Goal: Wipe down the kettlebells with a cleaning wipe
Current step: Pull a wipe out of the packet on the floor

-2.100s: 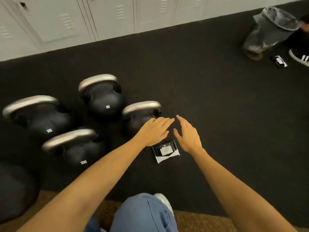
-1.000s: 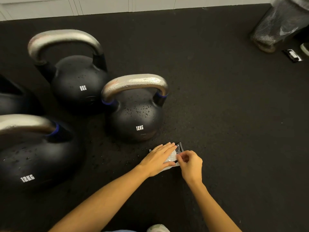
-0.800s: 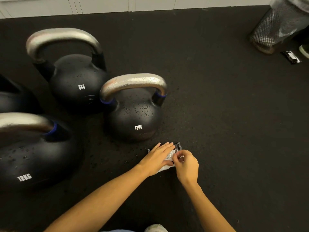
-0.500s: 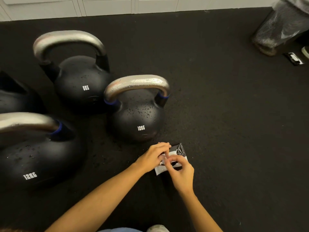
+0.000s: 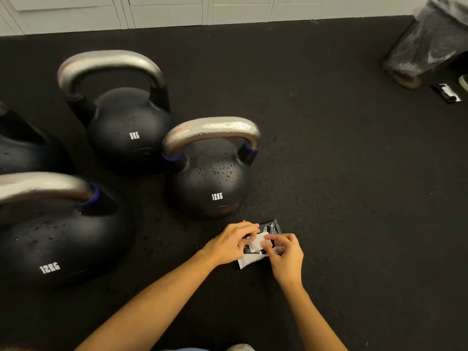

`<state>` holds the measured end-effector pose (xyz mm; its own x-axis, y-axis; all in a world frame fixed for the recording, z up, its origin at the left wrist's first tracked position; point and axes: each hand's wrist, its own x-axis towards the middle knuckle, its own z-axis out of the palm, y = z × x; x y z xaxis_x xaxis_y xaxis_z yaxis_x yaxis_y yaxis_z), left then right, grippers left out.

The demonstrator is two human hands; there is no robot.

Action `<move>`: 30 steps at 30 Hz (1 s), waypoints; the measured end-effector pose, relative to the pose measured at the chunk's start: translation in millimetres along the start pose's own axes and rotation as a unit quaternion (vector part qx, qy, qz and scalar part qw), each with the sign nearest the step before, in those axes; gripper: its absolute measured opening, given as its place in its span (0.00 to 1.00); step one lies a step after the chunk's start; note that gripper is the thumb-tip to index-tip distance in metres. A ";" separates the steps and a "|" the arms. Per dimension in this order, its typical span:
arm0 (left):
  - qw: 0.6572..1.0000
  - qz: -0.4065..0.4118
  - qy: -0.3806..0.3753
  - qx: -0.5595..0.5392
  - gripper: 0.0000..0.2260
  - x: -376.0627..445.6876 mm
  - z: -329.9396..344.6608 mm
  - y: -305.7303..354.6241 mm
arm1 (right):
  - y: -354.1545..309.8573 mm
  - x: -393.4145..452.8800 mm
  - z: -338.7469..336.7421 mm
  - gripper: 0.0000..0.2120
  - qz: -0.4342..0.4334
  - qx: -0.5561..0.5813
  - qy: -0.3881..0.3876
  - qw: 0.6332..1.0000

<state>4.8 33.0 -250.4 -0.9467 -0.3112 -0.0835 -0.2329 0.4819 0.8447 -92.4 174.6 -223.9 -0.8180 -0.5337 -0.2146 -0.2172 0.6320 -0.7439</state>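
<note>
Pinching the wipe packet (image 5: 274,228), left hand (image 5: 229,245) and right hand (image 5: 286,254) have now peeled its white flap (image 5: 257,243) up.

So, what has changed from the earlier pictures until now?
Both hands came down to the wipes packet. The left hand went from pressing flat to pinching; the right hand peeled open the white flap. The kettlebells stayed untouched.
</note>
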 end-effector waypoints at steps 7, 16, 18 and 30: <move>1.000 -0.014 -0.021 0.006 0.13 -1.2 -3.4 6.6 | -5.2 6.5 5.2 0.03 -0.044 -0.129 -0.028 0.990; 1.000 -0.002 -0.005 0.002 0.22 -8.8 -4.6 12.6 | -9.1 16.7 -3.0 0.04 0.035 -0.085 -0.039 0.995; 1.000 0.002 0.010 0.004 0.20 -11.9 -3.6 11.9 | -7.9 18.0 -3.9 0.04 0.047 -0.071 -0.033 0.996; 0.982 0.078 -0.061 0.160 0.21 -18.9 12.2 4.4 | -11.7 23.1 -21.7 0.06 0.161 0.173 0.048 0.970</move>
<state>18.9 51.0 -251.5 -0.9916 -0.1216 -0.0446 -0.1216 0.7547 0.6447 -120.3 167.1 -206.4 -0.8627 -0.2746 -0.4246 0.2371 0.5220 -0.8193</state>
